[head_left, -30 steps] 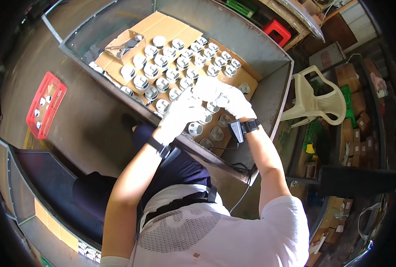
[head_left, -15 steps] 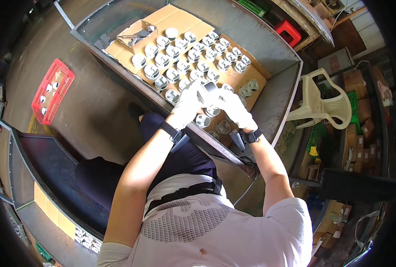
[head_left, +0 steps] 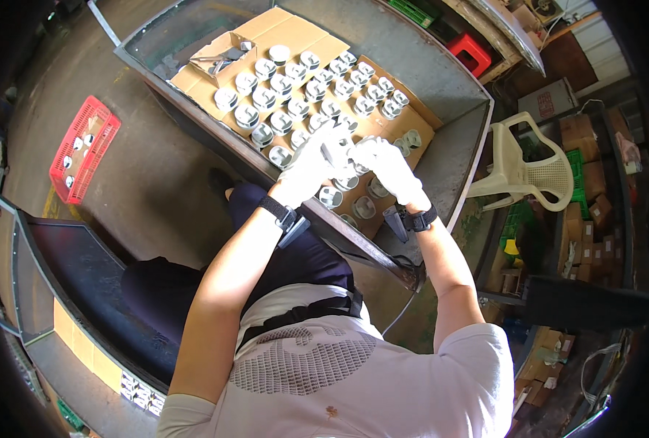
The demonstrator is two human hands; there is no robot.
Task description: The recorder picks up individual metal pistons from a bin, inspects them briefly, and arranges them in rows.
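Observation:
White gloves cover both of my hands above a metal-walled bench. My left hand (head_left: 308,166) is closed around a silvery engine piston (head_left: 337,153), held up off the bench and tilted. Just right of it, my right hand (head_left: 386,166) has its fingers bent and pinched together against the piston's side. Whatever sits between those fingertips is hidden. Several more pistons stand in rows on cardboard (head_left: 289,31) around and beyond my hands, such as one piston (head_left: 246,115) at the left and another (head_left: 364,208) close to the bench's near edge.
A small cardboard box (head_left: 222,62) with dark parts stands at the bench's far left. The bench's raised metal rim (head_left: 465,171) runs along the right. On the floor lies a red crate (head_left: 83,150) with several pistons. A cream plastic chair (head_left: 525,164) stands at the right.
The piston in my left hand has turned and tilted. My right hand has shifted slightly right and lower, its fingers still at the piston. The pistons on the cardboard stay put.

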